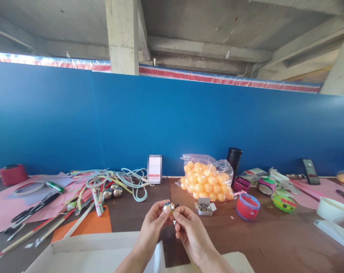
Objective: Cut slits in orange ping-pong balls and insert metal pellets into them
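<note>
Two bare hands meet over the table, around one small shiny ball; the ball sits between the fingertips of the left hand, above the gap between the white tray and the box of small metal pieces. It looks light and thin-shelled, probably hard but easy to dent or crack; its mirror-smooth skin may well slip or roll, so a soft pinch on opposite sides, thumb against forefinger, seems the surest hold, with no hard squeeze at one spot. The right hand has thumb and forefinger pinched together close beside the ball, at its right side; whether they grip a small part there or only touch the ball, I cannot tell; a small white bit shows just below these fingertips. Both forearms reach in from the lower edge and slant inward, wrists low and apart, fingertips nearly meeting; the left thumb lies on the near face of the ball, while the right hand's other fingers curl loosely under its palm.
</note>
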